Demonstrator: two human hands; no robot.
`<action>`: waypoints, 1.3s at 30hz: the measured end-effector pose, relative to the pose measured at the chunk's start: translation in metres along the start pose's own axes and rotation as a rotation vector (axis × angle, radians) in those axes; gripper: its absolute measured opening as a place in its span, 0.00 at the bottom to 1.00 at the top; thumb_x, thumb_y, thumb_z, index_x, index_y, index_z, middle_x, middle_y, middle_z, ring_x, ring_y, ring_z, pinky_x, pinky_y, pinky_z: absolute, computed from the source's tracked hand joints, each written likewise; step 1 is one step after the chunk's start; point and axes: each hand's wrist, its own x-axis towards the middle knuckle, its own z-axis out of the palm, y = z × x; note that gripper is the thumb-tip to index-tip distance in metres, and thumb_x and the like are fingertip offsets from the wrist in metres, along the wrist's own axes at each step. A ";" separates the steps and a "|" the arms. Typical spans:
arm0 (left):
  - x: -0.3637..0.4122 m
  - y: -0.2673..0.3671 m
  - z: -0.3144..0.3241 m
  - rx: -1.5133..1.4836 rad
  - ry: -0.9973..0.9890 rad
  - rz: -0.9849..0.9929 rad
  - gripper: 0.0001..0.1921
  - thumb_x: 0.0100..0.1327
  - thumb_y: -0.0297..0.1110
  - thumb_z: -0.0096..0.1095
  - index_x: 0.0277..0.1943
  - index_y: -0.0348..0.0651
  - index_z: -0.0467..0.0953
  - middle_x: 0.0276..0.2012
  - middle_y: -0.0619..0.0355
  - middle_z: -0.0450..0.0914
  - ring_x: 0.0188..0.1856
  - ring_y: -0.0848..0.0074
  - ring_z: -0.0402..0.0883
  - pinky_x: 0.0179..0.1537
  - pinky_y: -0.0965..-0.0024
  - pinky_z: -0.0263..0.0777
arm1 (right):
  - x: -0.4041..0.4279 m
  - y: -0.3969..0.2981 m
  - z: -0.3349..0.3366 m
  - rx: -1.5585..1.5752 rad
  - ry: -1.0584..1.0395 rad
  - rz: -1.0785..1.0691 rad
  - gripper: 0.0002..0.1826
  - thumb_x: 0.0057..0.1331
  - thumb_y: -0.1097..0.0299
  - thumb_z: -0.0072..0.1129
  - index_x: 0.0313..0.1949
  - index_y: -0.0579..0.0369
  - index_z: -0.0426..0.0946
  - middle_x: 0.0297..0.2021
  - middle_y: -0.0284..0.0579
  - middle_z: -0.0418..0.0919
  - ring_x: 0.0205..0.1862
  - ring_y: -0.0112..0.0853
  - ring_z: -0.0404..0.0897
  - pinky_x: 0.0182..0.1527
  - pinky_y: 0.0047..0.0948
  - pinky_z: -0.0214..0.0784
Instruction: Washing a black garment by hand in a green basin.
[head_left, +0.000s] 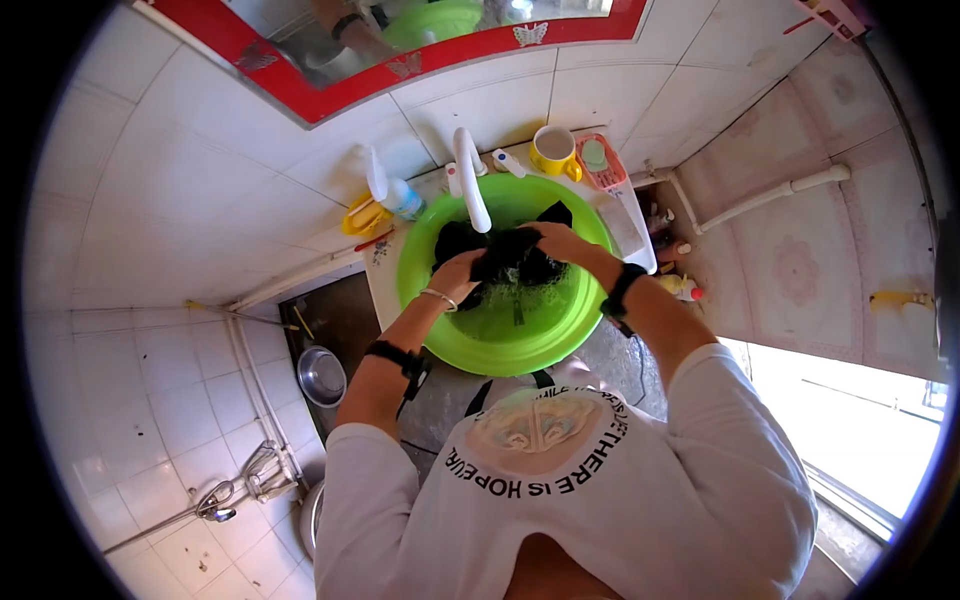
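A black cloth garment (510, 255) lies bunched in water inside a bright green plastic basin (487, 356), which rests on the sink counter. My left hand (456, 274) grips the cloth at its left side, fingers partly hidden by the fabric. On the far right side of the bunch, my right hand (559, 241) holds another part of it. The white faucet (471, 180) arches over the basin, its spout ending just above the cloth. Splashes and foam show on the water in front of the garment. Part of the cloth sticks up near the basin's back right.
Behind the basin stand a spray bottle (397, 193), a yellow mug (555, 150) and a pink soap dish (602, 163). A yellow dish (366, 216) sits at the left corner. A red-framed mirror (442, 64) hangs above. A metal bowl (322, 376) is low at left.
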 end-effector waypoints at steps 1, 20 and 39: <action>-0.009 0.006 -0.011 -0.221 0.073 -0.076 0.21 0.58 0.34 0.49 0.55 0.45 0.60 0.51 0.49 0.66 0.55 0.60 0.62 0.56 0.65 0.56 | -0.006 -0.011 -0.014 -0.005 0.008 -0.010 0.20 0.55 0.71 0.43 0.49 0.47 0.67 0.44 0.51 0.70 0.45 0.41 0.71 0.48 0.42 0.61; -0.126 0.133 -0.316 -1.367 1.193 0.235 0.15 0.55 0.32 0.57 0.44 0.35 0.70 0.38 0.61 0.75 0.38 0.81 0.71 0.40 0.78 0.65 | -0.086 -0.265 -0.251 1.126 0.281 -0.650 0.18 0.55 0.71 0.39 0.45 0.60 0.67 0.37 0.47 0.74 0.35 0.35 0.75 0.37 0.32 0.69; -0.086 0.093 -0.214 -1.165 1.070 0.108 0.24 0.52 0.24 0.57 0.54 0.38 0.62 0.43 0.60 0.70 0.45 0.79 0.68 0.49 0.77 0.61 | -0.067 -0.179 -0.190 0.479 0.326 -0.505 0.20 0.58 0.81 0.34 0.51 0.57 0.61 0.40 0.44 0.69 0.42 0.26 0.71 0.46 0.26 0.68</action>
